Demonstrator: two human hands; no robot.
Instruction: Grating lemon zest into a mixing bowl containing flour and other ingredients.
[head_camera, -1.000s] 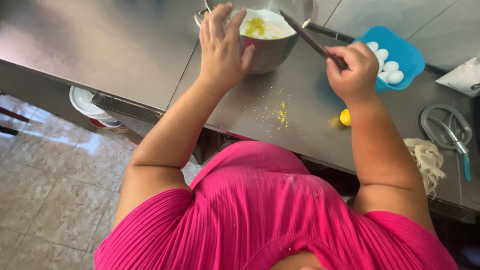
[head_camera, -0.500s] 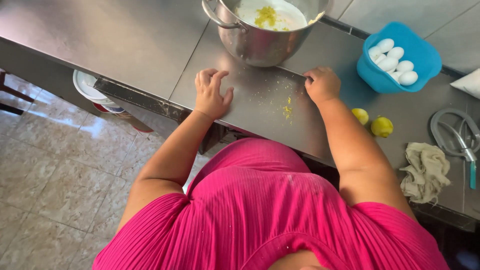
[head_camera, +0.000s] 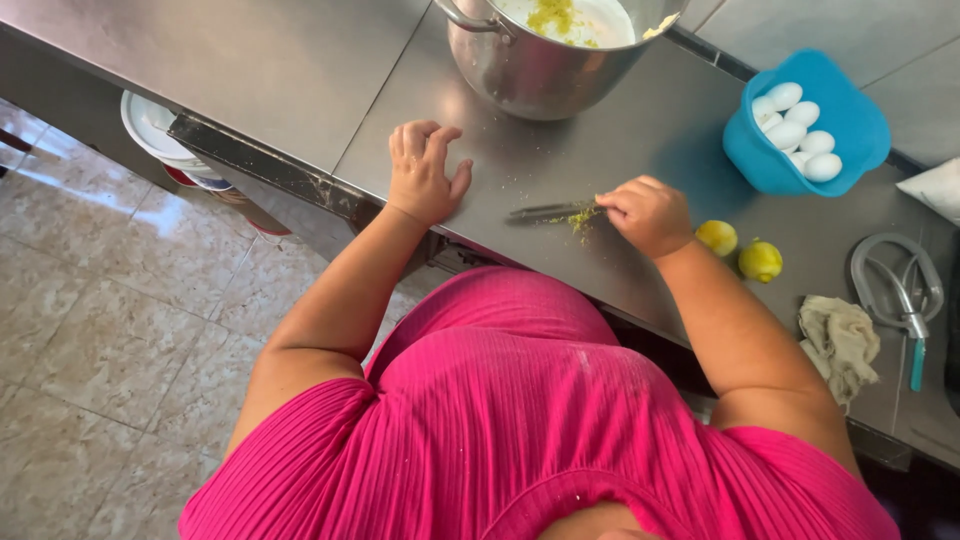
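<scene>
Scraping zest (head_camera: 580, 214) with grater (head_camera: 548, 211) gripped by right hand (head_camera: 650, 214) | left hand (head_camera: 425, 180) loose, empty | next: zest gathered near pot (head_camera: 545, 60)

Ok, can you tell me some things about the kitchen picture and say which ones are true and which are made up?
1. The right hand holds a thin dark tool lying flat on the metal counter. True.
2. The blue bowl is full of lemons. False: it holds white eggs.
3. The left hand grips the pot's handle. False: it rests on the counter, apart from the metal pot.
4. Two yellow lemons lie on the counter near the right arm. True.
5. Yellow bits lie on the counter by the tool. True.
</scene>
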